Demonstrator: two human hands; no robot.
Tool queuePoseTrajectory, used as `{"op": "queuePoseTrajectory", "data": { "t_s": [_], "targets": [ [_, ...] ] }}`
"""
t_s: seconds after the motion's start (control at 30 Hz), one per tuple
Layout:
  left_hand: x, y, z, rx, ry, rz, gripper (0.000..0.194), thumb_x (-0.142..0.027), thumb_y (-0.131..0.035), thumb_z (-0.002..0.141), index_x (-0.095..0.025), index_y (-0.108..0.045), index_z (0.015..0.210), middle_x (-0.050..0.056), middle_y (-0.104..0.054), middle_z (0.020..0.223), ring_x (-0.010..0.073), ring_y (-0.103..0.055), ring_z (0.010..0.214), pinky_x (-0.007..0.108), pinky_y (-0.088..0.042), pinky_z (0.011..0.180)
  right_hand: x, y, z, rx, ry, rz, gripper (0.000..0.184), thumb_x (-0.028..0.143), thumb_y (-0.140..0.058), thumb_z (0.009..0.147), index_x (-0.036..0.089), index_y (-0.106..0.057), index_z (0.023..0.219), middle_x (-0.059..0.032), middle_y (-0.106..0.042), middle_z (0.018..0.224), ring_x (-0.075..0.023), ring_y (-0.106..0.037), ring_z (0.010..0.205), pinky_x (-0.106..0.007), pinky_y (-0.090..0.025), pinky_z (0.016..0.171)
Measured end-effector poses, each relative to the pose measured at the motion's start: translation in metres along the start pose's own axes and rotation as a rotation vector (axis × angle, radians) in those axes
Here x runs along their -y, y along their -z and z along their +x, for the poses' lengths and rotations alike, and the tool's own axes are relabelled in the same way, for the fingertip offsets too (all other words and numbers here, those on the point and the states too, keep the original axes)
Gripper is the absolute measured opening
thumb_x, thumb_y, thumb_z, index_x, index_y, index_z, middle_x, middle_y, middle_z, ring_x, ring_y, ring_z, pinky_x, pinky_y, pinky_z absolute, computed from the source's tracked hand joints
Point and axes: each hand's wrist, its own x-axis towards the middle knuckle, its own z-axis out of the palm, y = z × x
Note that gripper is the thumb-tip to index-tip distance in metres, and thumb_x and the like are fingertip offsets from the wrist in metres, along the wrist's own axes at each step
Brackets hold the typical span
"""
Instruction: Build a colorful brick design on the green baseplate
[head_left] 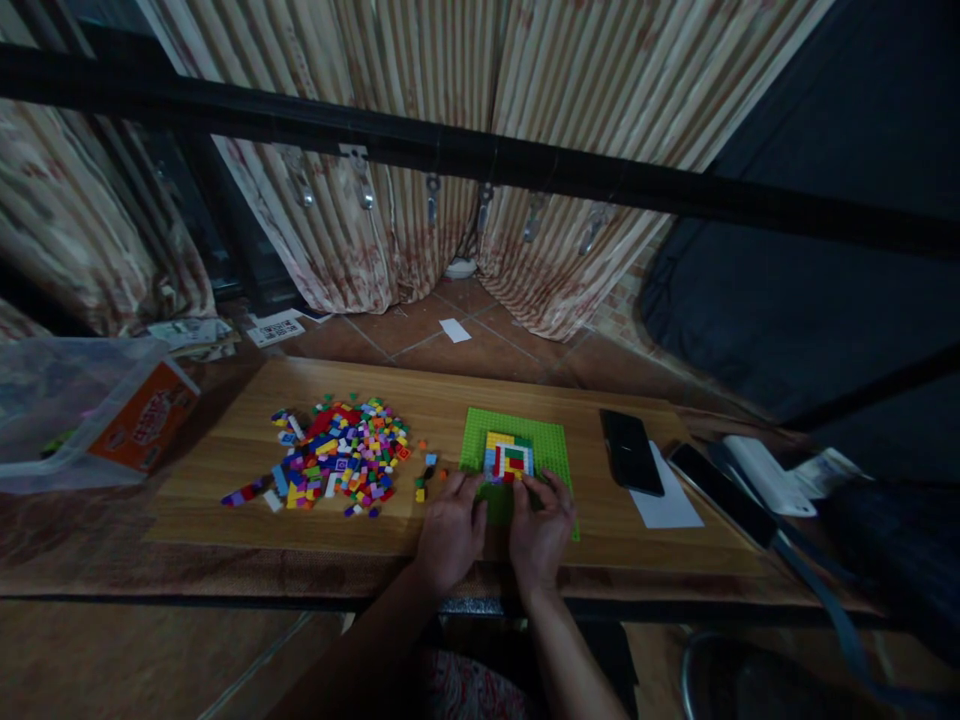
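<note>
A green studded baseplate lies on the wooden board, with a small stepped build of toy building bricks in yellow, green, white, blue and red on it. My left hand rests at the plate's near left edge, fingers bent and thumb apart, with nothing visible in it. At the build's front side, my right hand is closed, its thumb and forefinger at a small yellow brick. The fingers partly hide that brick and the near part of the plate.
A heap of loose bricks covers the board's left part, with several strays beside it. A clear plastic box stands far left. To the right lie a black phone, white paper and another dark phone. A black bar crosses behind.
</note>
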Motion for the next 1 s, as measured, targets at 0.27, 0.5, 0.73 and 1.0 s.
{"op": "queuePoseTrajectory", "data": {
  "t_s": [0.27,0.5,0.73,1.0],
  "targets": [
    [0.000,-0.001,0.000,-0.005,0.007,0.007,0.033,-0.015,-0.046,0.086,-0.020,-0.055,0.117,0.008,-0.059,0.111,0.0182,-0.060,0.094,0.032,-0.051,0.081,0.004,0.000,0.002,-0.011,-0.045,-0.001,0.029,0.039,-0.054,0.083,0.015,-0.070,0.086,-0.0151,-0.063,0.106,-0.0263,-0.053,0.104,-0.040,-0.037,0.092],
    [-0.001,0.001,0.000,-0.018,-0.006,0.007,0.032,-0.014,-0.048,0.085,-0.020,-0.056,0.116,0.007,-0.060,0.111,0.0166,-0.060,0.090,0.030,-0.051,0.078,0.005,-0.003,0.003,0.004,-0.062,0.021,0.029,0.039,-0.057,0.081,0.015,-0.071,0.085,-0.0143,-0.064,0.105,-0.0258,-0.054,0.102,-0.040,-0.036,0.092],
    [-0.001,0.002,0.001,-0.004,0.007,0.015,0.032,-0.015,-0.048,0.085,-0.020,-0.055,0.116,0.007,-0.060,0.110,0.0173,-0.060,0.089,0.031,-0.050,0.078,-0.001,0.002,0.001,0.006,-0.058,0.041,0.032,0.043,-0.054,0.082,0.015,-0.071,0.085,-0.0138,-0.062,0.108,-0.0255,-0.053,0.105,-0.039,-0.037,0.092],
    [-0.001,0.001,0.000,-0.003,0.003,-0.001,0.031,-0.016,-0.047,0.086,-0.021,-0.055,0.117,0.006,-0.060,0.111,0.0162,-0.060,0.089,0.030,-0.050,0.079,-0.007,0.003,0.000,-0.004,-0.007,-0.059,0.031,0.041,-0.054,0.083,0.015,-0.071,0.082,-0.0148,-0.061,0.110,-0.0268,-0.049,0.107,-0.040,-0.037,0.092]
  ]
}}
